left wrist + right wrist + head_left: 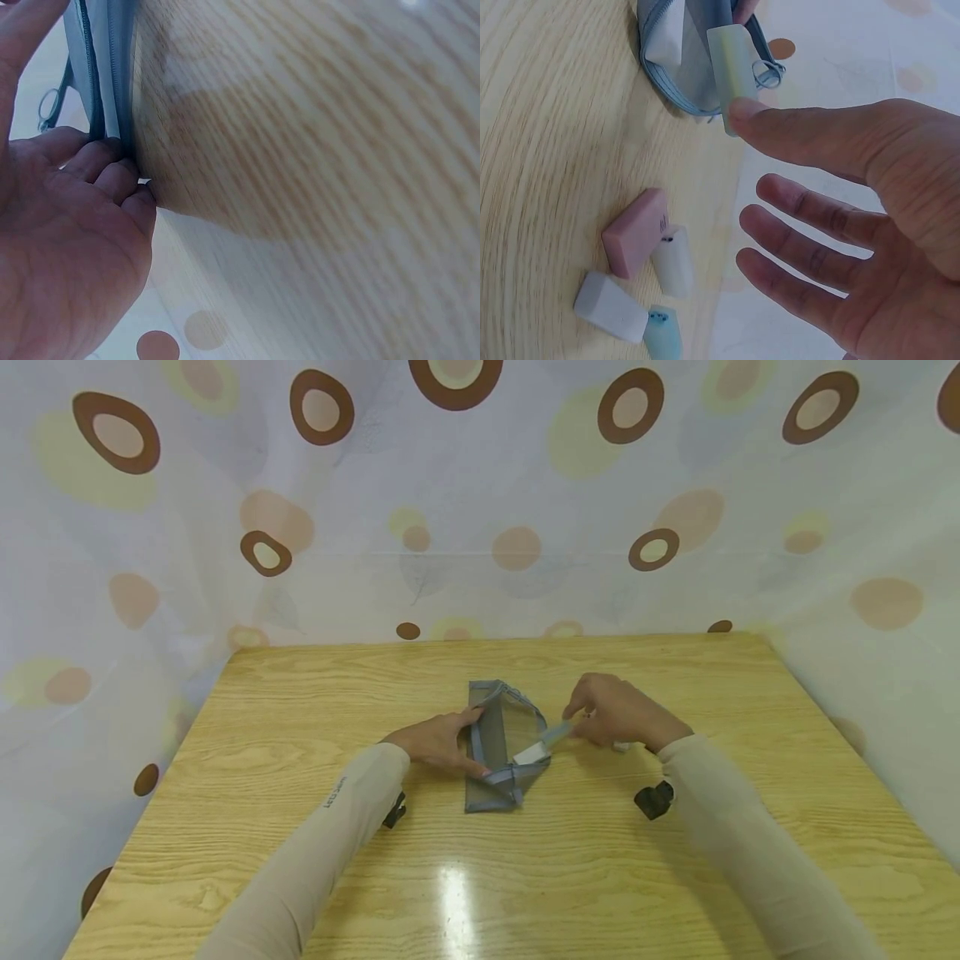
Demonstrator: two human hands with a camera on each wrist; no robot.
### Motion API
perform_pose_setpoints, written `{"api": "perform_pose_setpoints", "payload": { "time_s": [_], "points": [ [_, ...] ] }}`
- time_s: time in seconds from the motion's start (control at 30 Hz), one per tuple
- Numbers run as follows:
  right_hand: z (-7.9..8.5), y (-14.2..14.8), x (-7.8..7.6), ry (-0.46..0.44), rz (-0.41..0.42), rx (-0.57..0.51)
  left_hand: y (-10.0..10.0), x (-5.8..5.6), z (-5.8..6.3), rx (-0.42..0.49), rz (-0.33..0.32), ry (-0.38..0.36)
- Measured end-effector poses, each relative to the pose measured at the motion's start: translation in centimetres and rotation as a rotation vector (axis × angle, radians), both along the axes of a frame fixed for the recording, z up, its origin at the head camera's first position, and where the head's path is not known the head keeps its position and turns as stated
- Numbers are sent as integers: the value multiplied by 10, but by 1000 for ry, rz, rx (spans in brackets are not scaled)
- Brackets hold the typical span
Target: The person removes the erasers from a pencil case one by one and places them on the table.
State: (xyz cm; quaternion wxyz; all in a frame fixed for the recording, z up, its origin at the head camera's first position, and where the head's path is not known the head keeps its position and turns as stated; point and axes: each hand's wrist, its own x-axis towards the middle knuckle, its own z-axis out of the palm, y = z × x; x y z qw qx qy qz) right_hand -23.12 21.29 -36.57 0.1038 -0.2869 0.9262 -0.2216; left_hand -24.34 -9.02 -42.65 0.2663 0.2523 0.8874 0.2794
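A grey-blue mesh zip pouch (491,739) lies on the table with its mouth spread open toward the right. My left hand (435,743) grips its left side, thumb and fingers apart; in the left wrist view the fingers curl against the zipped edge (112,90). My right hand (618,710) pinches a pale green-yellow eraser (731,71) just outside the mouth. A white eraser (667,34) sits inside the opening. Below the right hand, in its wrist view, lie a pink eraser (636,232), two white erasers (611,306) and a light blue one (664,331).
The wooden table (337,877) extends to a patterned sheet (465,577) hanging behind it and at both sides. A black wrist mount (654,800) sits under the right sleeve, and another (394,810) under the left. A ring-shaped zipper pull (769,73) hangs by the pouch mouth.
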Motion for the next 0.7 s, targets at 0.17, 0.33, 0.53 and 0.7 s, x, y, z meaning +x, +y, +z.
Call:
{"api": "perform_pose_setpoints", "payload": {
  "time_s": [0.17,0.33,0.53,0.7],
  "points": [
    [3,11,3,11,-15,3,1,0,1,7,2,-6],
    [5,23,6,39,-36,14,1,0,1,8,-2,-7],
    [6,33,9,52,-64,25,1,0,1,-9,-8,4],
    [6,40,14,30,-95,15,1,0,0,-18,-6,4]
  ]
}}
